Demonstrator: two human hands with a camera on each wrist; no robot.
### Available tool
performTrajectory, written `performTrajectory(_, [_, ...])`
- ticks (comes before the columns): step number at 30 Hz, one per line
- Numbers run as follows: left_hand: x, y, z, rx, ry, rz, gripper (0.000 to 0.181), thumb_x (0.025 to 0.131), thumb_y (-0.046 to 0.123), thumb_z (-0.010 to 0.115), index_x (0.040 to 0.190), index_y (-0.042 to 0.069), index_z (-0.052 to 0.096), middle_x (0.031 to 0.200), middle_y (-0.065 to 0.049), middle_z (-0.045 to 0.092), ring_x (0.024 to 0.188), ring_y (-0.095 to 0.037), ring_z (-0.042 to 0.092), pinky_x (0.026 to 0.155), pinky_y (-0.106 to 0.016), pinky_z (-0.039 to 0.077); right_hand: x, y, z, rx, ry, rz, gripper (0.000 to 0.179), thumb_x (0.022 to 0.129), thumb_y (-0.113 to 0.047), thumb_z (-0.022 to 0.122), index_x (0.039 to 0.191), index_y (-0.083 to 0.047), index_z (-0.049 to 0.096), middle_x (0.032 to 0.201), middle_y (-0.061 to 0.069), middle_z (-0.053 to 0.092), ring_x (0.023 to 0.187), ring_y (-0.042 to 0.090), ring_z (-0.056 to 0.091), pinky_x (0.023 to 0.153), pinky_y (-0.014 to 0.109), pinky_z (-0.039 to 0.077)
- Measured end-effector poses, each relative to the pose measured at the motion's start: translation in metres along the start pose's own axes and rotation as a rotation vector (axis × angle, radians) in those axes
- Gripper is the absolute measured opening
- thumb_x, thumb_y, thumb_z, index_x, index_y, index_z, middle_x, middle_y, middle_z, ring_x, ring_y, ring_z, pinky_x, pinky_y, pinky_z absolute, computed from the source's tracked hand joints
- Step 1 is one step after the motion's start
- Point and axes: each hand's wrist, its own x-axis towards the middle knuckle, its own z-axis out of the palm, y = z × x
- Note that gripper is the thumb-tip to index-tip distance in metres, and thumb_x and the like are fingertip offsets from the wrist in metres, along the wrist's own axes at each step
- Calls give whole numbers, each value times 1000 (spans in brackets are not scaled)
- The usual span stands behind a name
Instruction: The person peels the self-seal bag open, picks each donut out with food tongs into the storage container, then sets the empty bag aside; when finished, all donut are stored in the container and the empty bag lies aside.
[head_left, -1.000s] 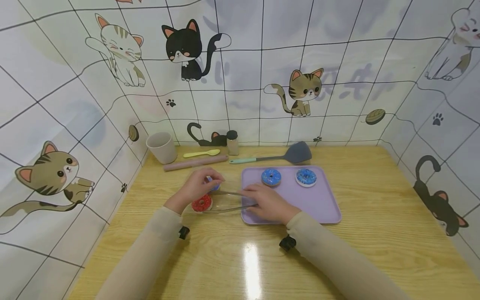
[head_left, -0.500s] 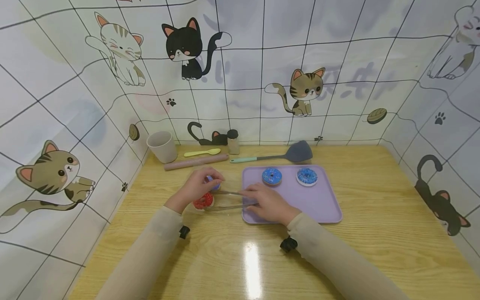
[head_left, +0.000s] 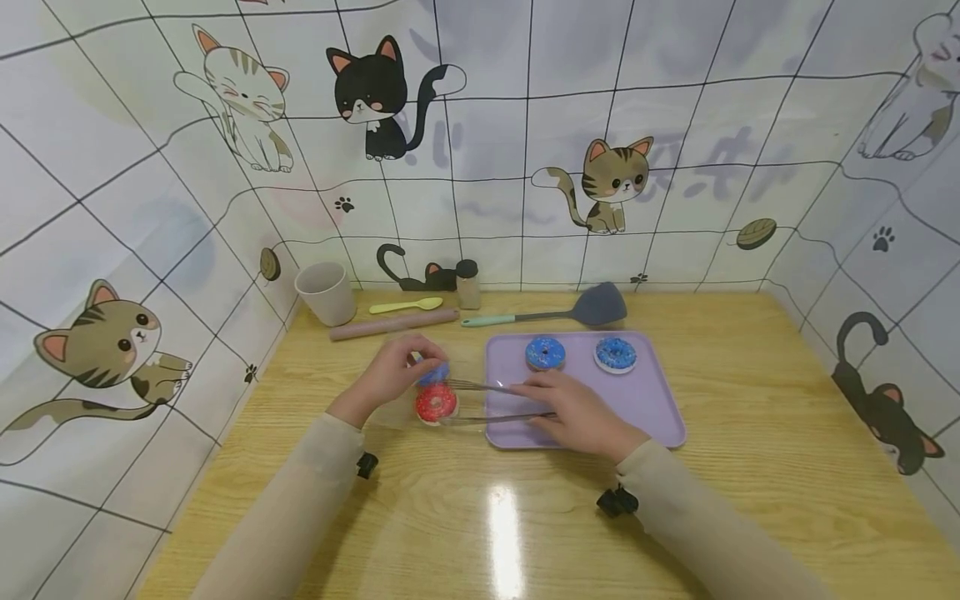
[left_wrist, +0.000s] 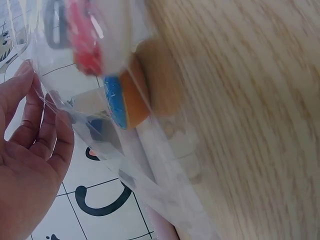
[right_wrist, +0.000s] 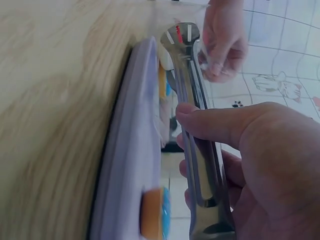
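My left hand (head_left: 390, 375) pinches the rim of a clear plastic bag (left_wrist: 150, 185) between thumb and fingers. In my right hand (head_left: 581, 412) I hold metal tongs (right_wrist: 200, 140), whose two arms point left and spread around a red-iced donut (head_left: 427, 400). The tong tips reach the sides of this donut. Just behind it lies a blue-iced donut (head_left: 433, 377), partly covered by the left fingers and an arm of the tongs; the left wrist view shows its blue icing through plastic. Two more blue donuts sit on a purple tray (head_left: 600, 408) to the right.
Behind the hands lie a pinkish rolling pin (head_left: 393, 325), a yellow spoon (head_left: 405, 306) and a turner (head_left: 600, 305). A grey cup (head_left: 326, 296) and a black-capped shaker (head_left: 468, 287) stand by the cat-patterned wall (head_left: 495, 150).
My right hand has moved right with the tongs, and the red donut has shifted right with them, in front of the blue donut. The left hand has stayed in place.
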Motion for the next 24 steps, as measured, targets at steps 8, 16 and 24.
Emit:
performTrajectory(8, [-1, 0, 0, 20, -1, 1, 12, 100, 13, 69, 108, 9, 77, 104, 2, 73, 97, -15, 64, 79, -33, 52, -33, 8, -24, 2, 29, 40, 55, 93, -20, 79, 145, -19, 61, 137, 3, 64, 128, 24, 60, 106, 45, 51])
performTrajectory(16, [-2, 2, 0, 15, -6, -11, 11, 100, 14, 69, 107, 10, 77, 104, 2, 73, 97, -15, 64, 80, -34, 52, -76, 34, -39, 30, 61, 94, 58, 91, -16, 81, 145, -23, 61, 139, 5, 63, 129, 28, 59, 103, 51, 51])
performTrajectory(24, [-3, 3, 0, 27, -13, -40, 12, 100, 15, 69, 106, 10, 78, 105, 3, 72, 97, -15, 64, 81, -35, 52, -119, 60, -62, -4, 73, 174, 57, 90, -14, 81, 143, -25, 63, 137, 6, 64, 126, 32, 61, 97, 55, 52])
